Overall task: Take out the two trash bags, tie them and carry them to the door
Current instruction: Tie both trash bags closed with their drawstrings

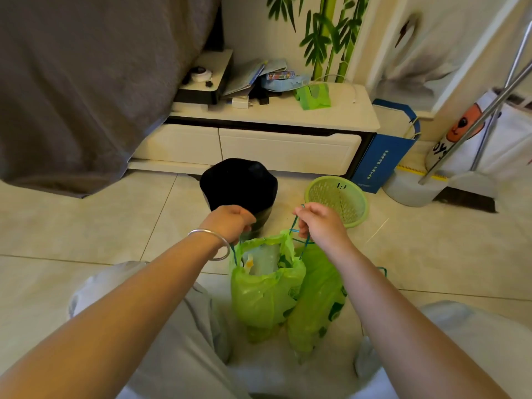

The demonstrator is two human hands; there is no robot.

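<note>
Both hands are holding up an open green trash bag point(266, 286) by its blue drawstring point(293, 226): the left hand point(230, 221) and right hand point(318, 220) are each curling fingers round it. A second green bag point(319, 300) is resting against it on the tiled floor point(86, 226), near a black-lined bin point(239, 187).

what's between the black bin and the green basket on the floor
In the head view, only bare floor tile separates the black bin from the green basket; the right hand hangs just in front.
</note>
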